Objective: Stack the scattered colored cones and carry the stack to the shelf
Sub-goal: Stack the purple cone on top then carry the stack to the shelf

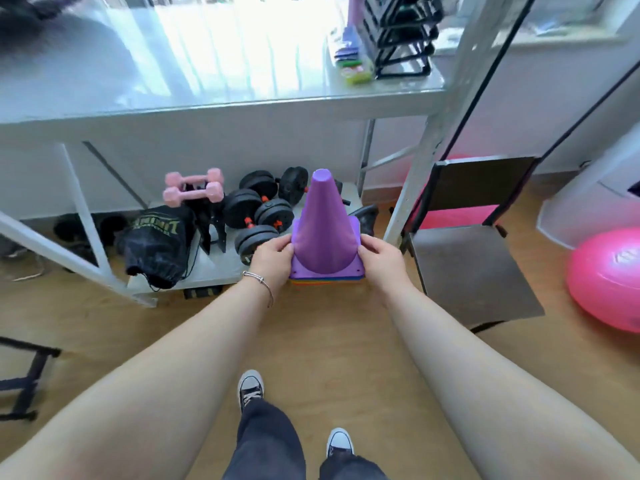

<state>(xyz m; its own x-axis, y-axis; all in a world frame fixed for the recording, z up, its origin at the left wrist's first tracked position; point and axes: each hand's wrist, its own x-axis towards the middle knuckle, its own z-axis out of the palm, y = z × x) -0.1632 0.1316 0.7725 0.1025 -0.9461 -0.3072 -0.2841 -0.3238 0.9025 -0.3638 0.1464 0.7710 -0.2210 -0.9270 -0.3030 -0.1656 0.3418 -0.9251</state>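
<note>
A stack of cones is held upright in front of me, a purple cone on top, with blue, green, yellow and orange base edges showing under it. My left hand grips the stack's left base and my right hand grips the right base. The white metal shelf stands just ahead, its top board at cone-tip height and its low board near the floor behind the stack.
Pink dumbbells, black dumbbells and a black drawstring bag sit on the low board. A black rack stands on the top board. A grey step box and pink ball lie right.
</note>
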